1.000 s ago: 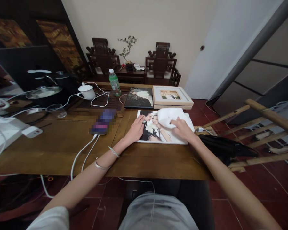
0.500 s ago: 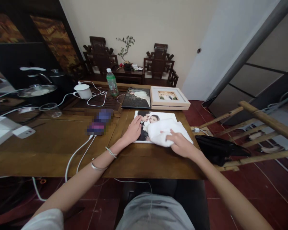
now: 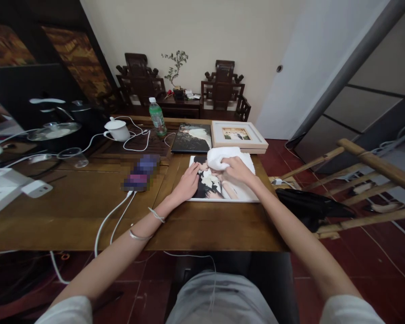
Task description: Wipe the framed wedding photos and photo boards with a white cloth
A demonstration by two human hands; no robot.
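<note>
While the left hand [image 3: 188, 183] braces the photo panel [image 3: 219, 188], the right hand [image 3: 239, 171] holds a white cloth [image 3: 224, 154]

The photo panel lies flat toward the right end of the bench [image 3: 216, 227], its upper part under the white cloth. The right hand's grip is closed around a bunched fold; the left's grasps nothing, its fingers laid on the panel's left side. Wiping the printed face appears to be the step in hand; the next move likely calls for light, even strokes over the bare lower part. Just beyond lie a dark photo board [image 3: 193, 138] and a pale-framed picture [image 3: 256, 135].
</note>
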